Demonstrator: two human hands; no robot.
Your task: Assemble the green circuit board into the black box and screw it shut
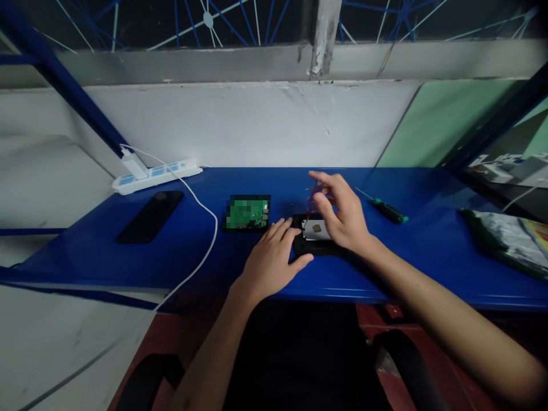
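Note:
A black rectangular case [303, 246] with a silver metal plate [317, 229] inside lies on the blue table in front of me. My left hand [274, 257] rests flat at its left end, fingers stretched out and thumb apart along the near edge. In my right hand [342, 214] is a small screwdriver [315, 194] with a see-through purplish handle, held upright between thumb and fingers. Its thin shaft points down at the upper left part of the plate; whether the tip sits in a screw is too small to tell. My right hand covers the case's right end.
Left of the case sits a green circuit board [248, 214] in a black tray, partly pixelated. A black phone [149, 217], power strip [162, 174] and white cable [212, 214] are farther left. To the right lie a green-and-black screwdriver [389, 210] and a plastic packet [509, 237].

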